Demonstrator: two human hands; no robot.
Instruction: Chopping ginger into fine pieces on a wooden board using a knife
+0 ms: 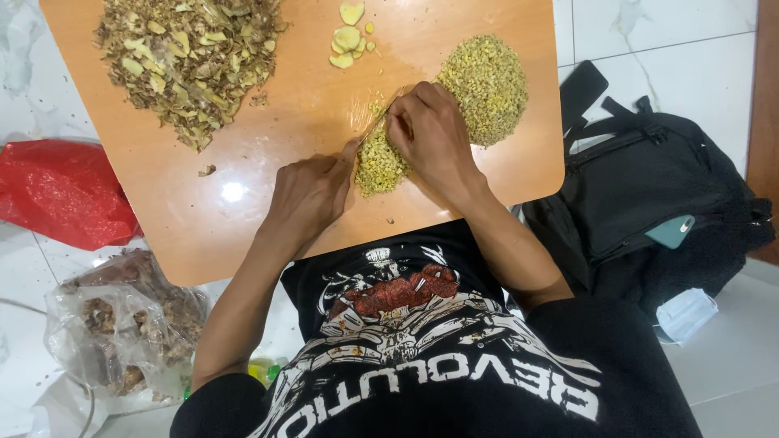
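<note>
Minced ginger pile (378, 162) lies mid-board (243, 219). Left of it, my left hand (308, 195) grips the knife (375, 126); right of it, my right hand (430, 138) presses fingertips on the blade, which I judge could nick them.

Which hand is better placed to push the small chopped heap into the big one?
Probably right hand: it rests on that heap, beside the big pile; the left hand grips the knife.

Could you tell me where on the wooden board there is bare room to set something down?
The board is bare along its near left edge, between the peel heap and the left hand. A smaller patch lies beside the ginger slices. It is crowded around the right hand, knife and minced piles.
</note>
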